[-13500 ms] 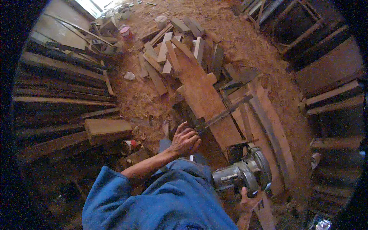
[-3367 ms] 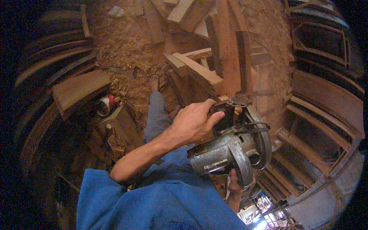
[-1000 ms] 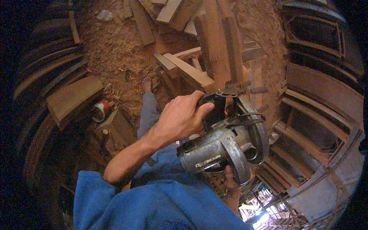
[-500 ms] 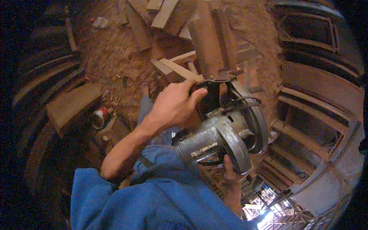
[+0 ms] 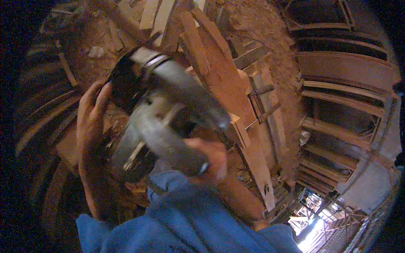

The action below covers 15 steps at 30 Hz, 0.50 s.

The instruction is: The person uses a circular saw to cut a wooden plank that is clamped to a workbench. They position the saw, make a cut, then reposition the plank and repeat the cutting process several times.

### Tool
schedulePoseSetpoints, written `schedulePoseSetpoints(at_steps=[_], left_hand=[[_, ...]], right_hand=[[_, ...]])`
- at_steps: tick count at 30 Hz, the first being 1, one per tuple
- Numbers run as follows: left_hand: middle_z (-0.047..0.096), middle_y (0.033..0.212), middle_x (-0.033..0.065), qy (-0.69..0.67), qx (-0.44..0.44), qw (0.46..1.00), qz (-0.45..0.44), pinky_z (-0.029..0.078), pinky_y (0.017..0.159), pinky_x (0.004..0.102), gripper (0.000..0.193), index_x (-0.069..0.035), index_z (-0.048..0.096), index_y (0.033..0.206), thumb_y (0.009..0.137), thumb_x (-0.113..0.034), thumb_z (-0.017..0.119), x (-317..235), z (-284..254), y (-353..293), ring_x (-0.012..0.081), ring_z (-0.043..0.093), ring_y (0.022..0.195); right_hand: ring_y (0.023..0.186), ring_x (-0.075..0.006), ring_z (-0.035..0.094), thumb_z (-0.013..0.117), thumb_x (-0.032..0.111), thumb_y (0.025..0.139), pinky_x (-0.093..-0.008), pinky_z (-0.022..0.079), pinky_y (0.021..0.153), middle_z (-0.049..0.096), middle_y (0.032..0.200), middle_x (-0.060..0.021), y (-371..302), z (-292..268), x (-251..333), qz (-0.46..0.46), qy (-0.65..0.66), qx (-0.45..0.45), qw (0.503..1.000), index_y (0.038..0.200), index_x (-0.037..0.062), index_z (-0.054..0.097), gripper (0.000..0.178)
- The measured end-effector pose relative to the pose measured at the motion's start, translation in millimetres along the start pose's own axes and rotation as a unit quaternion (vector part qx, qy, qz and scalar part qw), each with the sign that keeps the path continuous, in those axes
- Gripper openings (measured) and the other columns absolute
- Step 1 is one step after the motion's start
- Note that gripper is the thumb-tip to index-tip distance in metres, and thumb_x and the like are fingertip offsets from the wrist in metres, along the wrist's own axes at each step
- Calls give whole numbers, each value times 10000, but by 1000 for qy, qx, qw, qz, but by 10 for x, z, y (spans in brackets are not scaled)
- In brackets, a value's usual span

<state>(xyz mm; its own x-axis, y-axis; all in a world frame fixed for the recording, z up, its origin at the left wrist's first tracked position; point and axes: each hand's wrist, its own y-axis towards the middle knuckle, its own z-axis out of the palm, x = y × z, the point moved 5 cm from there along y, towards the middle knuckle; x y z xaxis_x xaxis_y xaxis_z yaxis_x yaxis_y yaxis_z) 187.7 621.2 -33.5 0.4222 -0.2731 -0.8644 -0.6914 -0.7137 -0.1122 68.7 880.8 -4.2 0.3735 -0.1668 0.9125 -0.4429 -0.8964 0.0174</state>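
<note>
A circular saw (image 5: 162, 120) with a scuffed grey metal body is lifted in front of my chest, smeared by motion. My left hand (image 5: 93, 111) grips its dark edge at the left, fingers curled over it. On the other side, my right hand (image 5: 211, 158) is closed about the handle, blurred and partly hidden by the housing. To the right of the saw lies a wide reddish-brown plank (image 5: 223, 80), with a dark metal clamp or bracket (image 5: 262, 95) at its side.
Several loose boards (image 5: 158, 19) lie at the far side on sawdust-covered ground (image 5: 270, 29). A narrow pale board (image 5: 259, 177) runs toward me at the right. Timber racks (image 5: 337, 95) line the right side, and more stacked wood (image 5: 46, 114) stands at the left.
The saw has swung left, away from the plank, carried in both hands. My left hand has moved left along with it. The plank and clamp now show more fully.
</note>
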Motion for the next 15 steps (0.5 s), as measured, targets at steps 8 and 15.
schedulePoseSetpoints(at_steps=[8, 15], left_hand=[[637, 1125, 118, -32, -74, 957, -279, 449, 939, 324, 407, 18, 606, 1223, 980, -309, 597, 144, 119, -1467, 212, 582, 1064], [640, 1008, 61, -189, -82, 924, -322, 473, 752, 270, 331, -6, 601, 1149, 997, -300, 582, -347, 361, -1820, 136, 584, 857]], right_hand=[[968, -355, 690, 820, 147, 637, -413, 563, 846, 688, 1101, -180, -659, -148, 156, 0, 117, 132, 984, 1221, 11, 606, 636], [973, -350, 691, 826, 144, 625, -411, 557, 852, 690, 1103, -180, -963, -430, 396, 28, 101, 149, 983, 1230, 11, 612, 655]])
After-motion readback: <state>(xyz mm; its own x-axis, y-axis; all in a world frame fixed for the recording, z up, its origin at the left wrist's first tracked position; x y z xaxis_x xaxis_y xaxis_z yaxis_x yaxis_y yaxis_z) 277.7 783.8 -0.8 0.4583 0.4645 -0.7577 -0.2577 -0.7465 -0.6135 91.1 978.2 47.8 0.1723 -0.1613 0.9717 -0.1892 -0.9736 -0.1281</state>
